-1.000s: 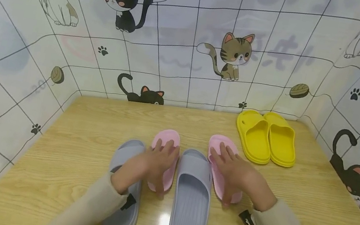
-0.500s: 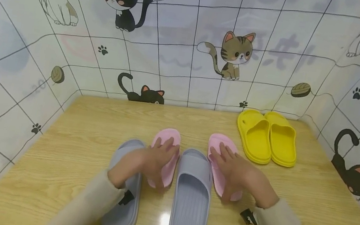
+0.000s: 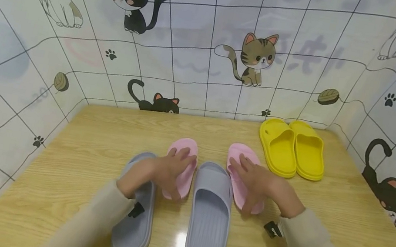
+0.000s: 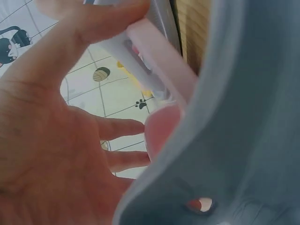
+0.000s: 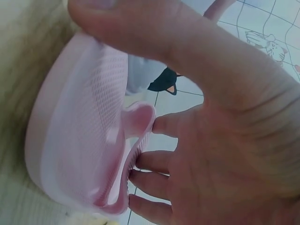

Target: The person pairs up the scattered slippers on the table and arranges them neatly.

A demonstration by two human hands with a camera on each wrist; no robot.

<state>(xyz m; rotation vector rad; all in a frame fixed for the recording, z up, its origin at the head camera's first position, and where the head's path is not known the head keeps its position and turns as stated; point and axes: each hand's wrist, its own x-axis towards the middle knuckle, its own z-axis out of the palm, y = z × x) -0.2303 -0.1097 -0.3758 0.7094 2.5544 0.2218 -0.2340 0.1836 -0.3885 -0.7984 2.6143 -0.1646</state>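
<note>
My left hand [image 3: 172, 171] lies over the left pink slipper [image 3: 183, 142], fingertips on its strap and thumb at the heel. Over the right pink slipper [image 3: 239, 150] is my right hand [image 3: 258, 182], placed the same way. In the right wrist view, fairly straight fingertips touch the strap while the thumb reaches across to the heel edge. A left grey slipper [image 3: 134, 238] sits partly under my left forearm, and it blocks much of the left wrist view. Between the pink slippers stands the right grey slipper [image 3: 207, 231], its toe pointing away from me.
Two yellow slippers [image 3: 282, 152] stand side by side at the back right of the wooden surface [image 3: 108, 134]. Behind and at both sides rise walls [image 3: 192, 65] with cat drawings and grid lines. Small black devices [image 3: 272, 229] sit at my wrists.
Both pink slippers have shifted a little away from me under my hands, toward the back wall. The grey and yellow slippers keep their places, and the head view shifts slightly.
</note>
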